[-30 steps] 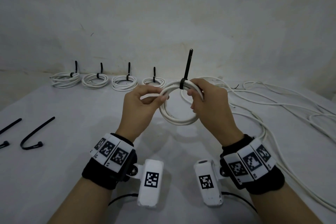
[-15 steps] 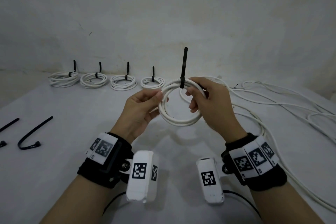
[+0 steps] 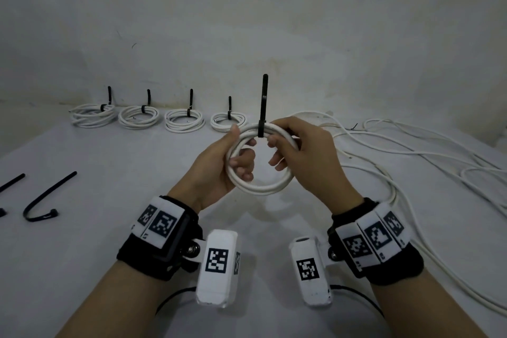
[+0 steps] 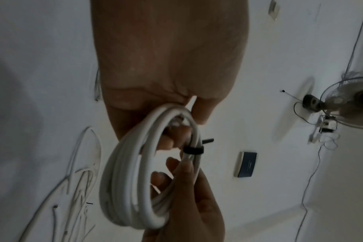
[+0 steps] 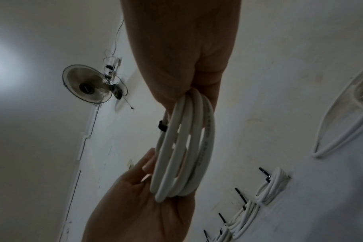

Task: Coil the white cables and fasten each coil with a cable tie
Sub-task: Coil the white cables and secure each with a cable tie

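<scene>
A coil of white cable is held upright above the table between both hands. A black cable tie wraps its top, with the tail standing straight up. My left hand grips the coil's left side, thumb on the outside and fingers curled through the ring. My right hand grips the upper right, just beside the tie. The left wrist view shows the coil and the tie's band. In the right wrist view the coil hangs from the right hand, with the left hand under it.
Several finished, tied coils lie in a row along the back wall. Loose white cables sprawl over the table's right side. Spare black cable ties lie at the left edge. A fan hangs on the wall.
My left hand has turned palm up and moved from pinching the coil's top left to hooking its fingers through the ring. The tie's tail now stands more upright.
</scene>
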{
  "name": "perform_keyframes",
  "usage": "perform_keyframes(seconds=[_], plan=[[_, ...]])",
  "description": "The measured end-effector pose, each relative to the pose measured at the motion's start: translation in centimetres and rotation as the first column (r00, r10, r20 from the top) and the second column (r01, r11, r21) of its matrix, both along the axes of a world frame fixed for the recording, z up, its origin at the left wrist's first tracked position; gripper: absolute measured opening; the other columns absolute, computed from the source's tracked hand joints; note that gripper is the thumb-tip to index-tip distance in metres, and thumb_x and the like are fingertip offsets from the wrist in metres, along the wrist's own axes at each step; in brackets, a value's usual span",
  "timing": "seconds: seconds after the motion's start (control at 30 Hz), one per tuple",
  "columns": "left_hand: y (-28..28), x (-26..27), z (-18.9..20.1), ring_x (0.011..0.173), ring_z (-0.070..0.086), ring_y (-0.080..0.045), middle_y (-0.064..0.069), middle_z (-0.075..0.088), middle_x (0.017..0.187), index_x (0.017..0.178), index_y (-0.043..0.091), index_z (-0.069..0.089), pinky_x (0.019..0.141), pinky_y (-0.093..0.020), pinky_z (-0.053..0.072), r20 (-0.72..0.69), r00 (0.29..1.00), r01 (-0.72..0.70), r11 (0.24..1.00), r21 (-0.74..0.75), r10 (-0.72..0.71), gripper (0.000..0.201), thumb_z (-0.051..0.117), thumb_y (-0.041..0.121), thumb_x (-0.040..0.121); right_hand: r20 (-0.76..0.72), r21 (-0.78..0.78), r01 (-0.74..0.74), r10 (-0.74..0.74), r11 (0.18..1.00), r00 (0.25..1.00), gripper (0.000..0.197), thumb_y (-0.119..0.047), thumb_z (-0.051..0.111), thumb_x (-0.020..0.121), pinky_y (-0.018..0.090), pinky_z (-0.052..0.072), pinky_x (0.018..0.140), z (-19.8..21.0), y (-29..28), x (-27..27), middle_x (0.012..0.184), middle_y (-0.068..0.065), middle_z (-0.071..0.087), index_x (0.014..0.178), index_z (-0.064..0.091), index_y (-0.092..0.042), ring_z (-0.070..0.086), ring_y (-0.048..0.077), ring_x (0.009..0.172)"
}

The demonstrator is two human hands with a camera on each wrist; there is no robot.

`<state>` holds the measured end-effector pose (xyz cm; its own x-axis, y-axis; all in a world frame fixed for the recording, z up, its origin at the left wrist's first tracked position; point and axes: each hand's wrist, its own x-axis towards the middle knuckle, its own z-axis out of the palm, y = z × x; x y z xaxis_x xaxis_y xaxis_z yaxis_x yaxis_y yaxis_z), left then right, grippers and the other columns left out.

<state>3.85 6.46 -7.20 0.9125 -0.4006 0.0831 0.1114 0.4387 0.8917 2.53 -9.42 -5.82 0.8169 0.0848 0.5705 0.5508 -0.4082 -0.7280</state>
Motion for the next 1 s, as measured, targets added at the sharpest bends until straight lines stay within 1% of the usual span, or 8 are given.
perform_keyframes(seconds=[0.1, 0.2, 0.33, 0.4, 0.53, 0.73, 0.9, 1.0], plan=[[-0.3, 0.2, 0.0, 0.039, 0.026, -0.005, 0.008, 0.026, 0.044, 0.078, 0.009, 0.050, 0.041, -0.017, 0.030, 0.031, 0.996, -0.087, 0.996, 0.032, 0.086, 0.039, 0.032, 0.036, 0.101, -0.057, 0.030, -0.004, 0.006, 1.000, 0.998, 0.004, -0.017, 0.063, 0.090, 0.031, 0.057, 0.055, 0.4, 0.4, 0.1, 0.080, -0.003, 0.066, 0.094, 0.062, -0.016, 0.068, 0.013, 0.062], [-0.5, 0.1, -0.1, 0.040, 0.026, -0.005, 0.008, 0.027, 0.046, 0.080, 0.008, 0.050, 0.040, -0.016, 0.031, 0.070, 0.991, -0.114, 0.993, 0.043, 0.111, 0.035, 0.034, 0.031, 0.101, -0.092, 0.065, 0.029, -0.023, 0.997, 0.995, 0.016, -0.028, 0.062, 0.090, 0.038, 0.059, 0.065, 1.5, 0.6, 0.9, 0.088, -0.006, 0.066, 0.100, 0.063, -0.016, 0.069, 0.015, 0.074], [-0.6, 0.0, -0.2, 0.039, 0.026, -0.005, 0.008, 0.027, 0.046, 0.080, 0.007, 0.049, 0.040, -0.017, 0.031, 0.091, 0.991, -0.101, 0.993, 0.067, 0.095, 0.035, 0.033, 0.029, 0.102, -0.077, 0.008, 0.067, -0.066, 0.998, 0.995, 0.006, -0.018, 0.069, 0.084, 0.044, 0.055, 0.079, 2.9, 0.6, 2.6, 0.083, 0.005, 0.070, 0.084, 0.067, -0.013, 0.067, 0.025, 0.080], [-0.6, -0.1, -0.2, 0.038, 0.025, -0.005, 0.008, 0.026, 0.045, 0.079, 0.007, 0.048, 0.039, -0.017, 0.030, 0.096, 0.990, -0.107, 0.991, 0.083, 0.099, 0.035, 0.032, 0.028, 0.102, -0.035, -0.059, 0.076, -0.078, 0.995, 0.996, 0.012, -0.014, 0.068, 0.083, 0.048, 0.053, 0.078, 3.2, 0.5, 3.3, 0.082, 0.016, 0.069, 0.076, 0.061, -0.007, 0.065, 0.033, 0.079], [-0.7, -0.1, -0.3, 0.037, 0.024, -0.005, 0.008, 0.025, 0.044, 0.078, 0.007, 0.048, 0.039, -0.017, 0.028, 0.087, 0.991, -0.109, 0.988, 0.105, 0.100, 0.035, 0.032, 0.028, 0.102, 0.045, -0.222, 0.150, -0.144, 0.963, 0.989, 0.018, -0.015, 0.061, 0.088, 0.043, 0.051, 0.072, 3.3, 0.7, 3.9, 0.076, 0.016, 0.066, 0.081, 0.056, 0.001, 0.063, 0.031, 0.074], [-0.6, -0.4, 0.1, 0.040, 0.030, -0.007, 0.005, 0.028, 0.047, 0.070, 0.009, 0.048, 0.041, -0.019, 0.035, 0.065, 0.984, -0.171, 0.980, 0.105, 0.164, 0.038, 0.038, 0.031, 0.100, -0.021, -0.101, 0.100, -0.103, 0.990, 0.994, 0.021, -0.010, 0.058, 0.091, 0.031, 0.052, 0.068, 3.8, 0.7, 4.0, 0.060, -0.005, 0.061, 0.073, 0.049, -0.015, 0.058, 0.001, 0.053], [-0.1, -0.2, 0.1, 0.040, 0.030, -0.008, 0.003, 0.028, 0.049, 0.063, 0.013, 0.040, 0.040, -0.019, 0.034, 0.101, 0.958, -0.280, 0.952, 0.124, 0.269, 0.042, 0.040, 0.034, 0.099, -0.060, -0.001, 0.047, -0.047, 0.999, 0.997, 0.016, -0.015, 0.055, 0.095, 0.037, 0.055, 0.068, 3.2, 1.3, 3.8, 0.069, 0.004, 0.066, 0.078, 0.053, -0.014, 0.065, 0.017, 0.062], [0.1, -0.1, 0.3, 0.041, 0.028, -0.009, 0.004, 0.027, 0.048, 0.062, 0.014, 0.037, 0.040, -0.019, 0.033, 0.062, 0.948, -0.316, 0.947, 0.063, 0.312, 0.043, 0.039, 0.034, 0.100, -0.166, 0.087, -0.071, 0.084, 0.994, 0.983, 0.014, -0.030, 0.055, 0.094, 0.042, 0.059, 0.066, 2.9, 1.3, 2.8, 0.083, 0.010, 0.069, 0.091, 0.057, -0.016, 0.070, 0.025, 0.070]])
